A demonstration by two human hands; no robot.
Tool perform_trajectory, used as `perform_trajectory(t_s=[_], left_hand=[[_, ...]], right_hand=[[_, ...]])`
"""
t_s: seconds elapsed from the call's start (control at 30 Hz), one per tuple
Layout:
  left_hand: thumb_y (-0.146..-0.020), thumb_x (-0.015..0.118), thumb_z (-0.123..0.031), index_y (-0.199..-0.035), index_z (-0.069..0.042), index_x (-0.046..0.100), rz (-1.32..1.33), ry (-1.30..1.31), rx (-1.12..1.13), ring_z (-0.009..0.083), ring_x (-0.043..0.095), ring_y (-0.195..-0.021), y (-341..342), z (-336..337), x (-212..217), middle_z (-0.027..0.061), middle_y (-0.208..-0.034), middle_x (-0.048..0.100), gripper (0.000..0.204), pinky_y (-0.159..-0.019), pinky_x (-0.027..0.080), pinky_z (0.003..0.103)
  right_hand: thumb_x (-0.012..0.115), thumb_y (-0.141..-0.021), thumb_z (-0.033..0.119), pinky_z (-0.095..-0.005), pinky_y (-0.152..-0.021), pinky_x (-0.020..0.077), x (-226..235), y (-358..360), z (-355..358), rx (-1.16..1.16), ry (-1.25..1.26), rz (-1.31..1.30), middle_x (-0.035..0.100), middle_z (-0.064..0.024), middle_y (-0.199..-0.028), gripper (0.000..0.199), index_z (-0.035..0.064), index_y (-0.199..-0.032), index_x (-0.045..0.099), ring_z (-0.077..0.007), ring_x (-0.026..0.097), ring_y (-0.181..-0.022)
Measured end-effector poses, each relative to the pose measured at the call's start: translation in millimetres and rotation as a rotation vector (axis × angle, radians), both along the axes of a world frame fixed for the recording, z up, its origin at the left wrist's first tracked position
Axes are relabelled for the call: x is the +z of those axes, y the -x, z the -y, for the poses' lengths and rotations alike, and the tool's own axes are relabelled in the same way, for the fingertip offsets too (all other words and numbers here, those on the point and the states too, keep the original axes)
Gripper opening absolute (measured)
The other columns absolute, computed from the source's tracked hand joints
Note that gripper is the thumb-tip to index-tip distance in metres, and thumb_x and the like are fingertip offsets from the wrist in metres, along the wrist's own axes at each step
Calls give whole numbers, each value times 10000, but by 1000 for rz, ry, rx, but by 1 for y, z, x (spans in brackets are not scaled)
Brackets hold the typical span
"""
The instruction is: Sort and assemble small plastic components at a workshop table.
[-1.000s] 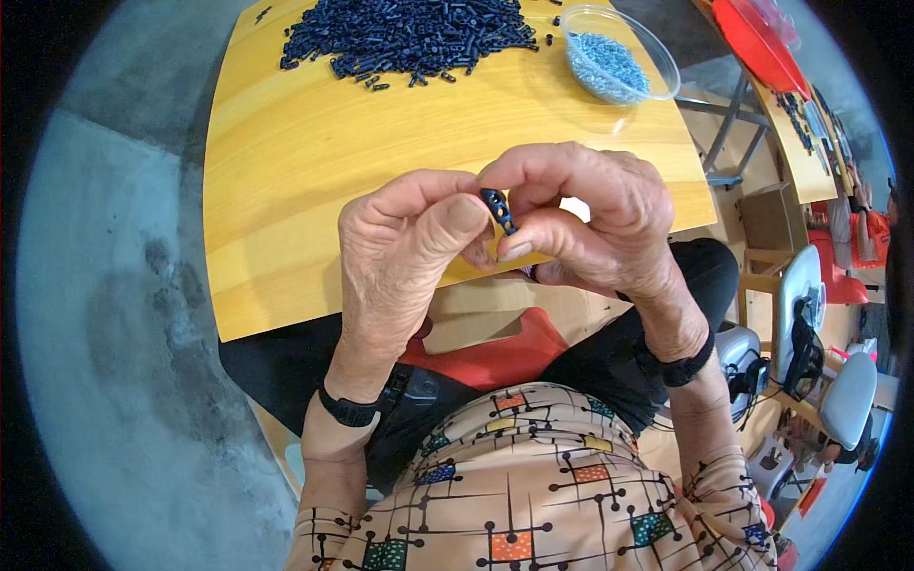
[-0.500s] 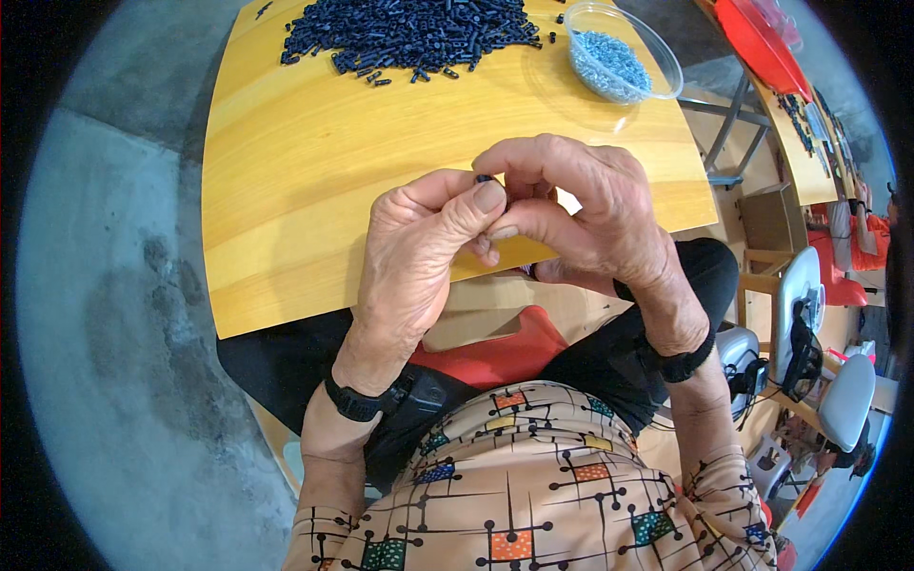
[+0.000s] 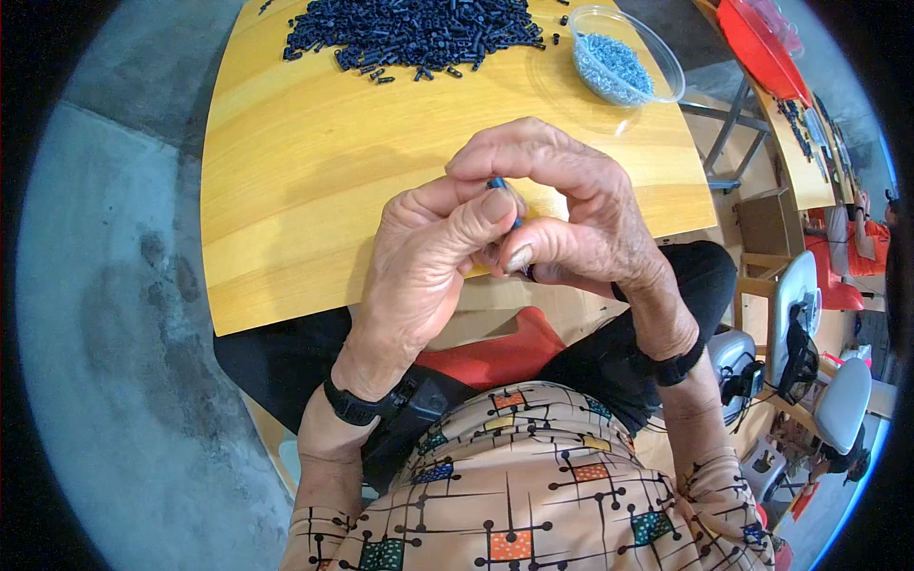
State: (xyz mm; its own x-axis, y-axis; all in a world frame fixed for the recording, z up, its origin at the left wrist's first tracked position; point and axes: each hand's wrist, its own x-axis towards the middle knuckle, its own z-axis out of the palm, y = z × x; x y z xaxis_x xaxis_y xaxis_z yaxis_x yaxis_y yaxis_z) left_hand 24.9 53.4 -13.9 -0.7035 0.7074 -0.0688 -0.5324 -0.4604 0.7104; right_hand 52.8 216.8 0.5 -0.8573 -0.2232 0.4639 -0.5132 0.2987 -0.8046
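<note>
Over the table's near edge, my left hand (image 3: 419, 238) pinches a small dark cylindrical piece (image 3: 496, 184) between thumb and index finger; only its blackish-blue end shows. My right hand (image 3: 581, 205) arches around the same spot with curled fingers. Its index finger reaches over the top of the piece and its thumb sits below, by my left fingertips. What the right fingers grip is hidden behind the left thumb. Farther off lies a heap of small black plastic pieces (image 3: 409, 38). Right of the heap stands a clear round tub (image 3: 671, 71) with tiny silvery-blue parts (image 3: 614, 68) in it.
The yellow wooden tabletop (image 3: 286, 209) ends just above my lap. A red seat (image 3: 505, 352) shows between my legs. To the right are grey-white chairs (image 3: 800, 305), a cardboard box (image 3: 764, 224) and another table with a red tray (image 3: 762, 52). Another person in orange (image 3: 868, 252) is farther right.
My right hand has opened into a wider arch, its index finger shifting left and its thumb lower. The left hand has moved slightly right, still pinching the piece.
</note>
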Motion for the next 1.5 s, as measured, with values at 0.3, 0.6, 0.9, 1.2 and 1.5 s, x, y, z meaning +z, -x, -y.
perform_trajectory(t_s=[0.3,0.6,0.9,1.2,1.5], left_hand=[[-802,650,-233,-882,-36,617,21,-53,-8,97,533,-620,-12,-4,5,22,-751,567,216,-520,446,220],[-801,643,-266,-921,-17,585,64,-132,-56,147,534,-687,-26,-1,13,46,-803,536,282,-525,462,253],[-785,610,-256,-823,-27,567,80,-150,6,136,505,-787,-40,-2,21,31,-796,524,236,-744,412,272],[-774,618,-339,-839,-55,519,43,-170,108,114,488,-760,-51,-8,24,11,-770,495,308,-703,388,252],[-844,544,-339,-875,-36,568,144,-96,78,99,450,-562,-43,-20,-11,7,-757,555,305,-495,378,269]], right_hand=[[758,-636,255,-333,-849,425,-6,-4,10,73,264,27,609,-97,-965,410,38,-962,637,-233,559,-954],[760,-630,263,-331,-736,465,16,-7,6,124,99,-137,629,-105,-852,366,9,-867,646,-246,594,-832],[727,-666,278,-316,-630,493,27,-18,17,14,-17,-244,617,-123,-820,363,-1,-875,628,-264,616,-715],[715,-691,275,-304,-656,501,17,-17,23,90,157,-207,619,-131,-814,353,-33,-840,628,-242,621,-748],[707,-719,176,-267,-686,485,-17,-22,10,54,352,72,636,-120,-885,267,-20,-890,645,-174,602,-770]])
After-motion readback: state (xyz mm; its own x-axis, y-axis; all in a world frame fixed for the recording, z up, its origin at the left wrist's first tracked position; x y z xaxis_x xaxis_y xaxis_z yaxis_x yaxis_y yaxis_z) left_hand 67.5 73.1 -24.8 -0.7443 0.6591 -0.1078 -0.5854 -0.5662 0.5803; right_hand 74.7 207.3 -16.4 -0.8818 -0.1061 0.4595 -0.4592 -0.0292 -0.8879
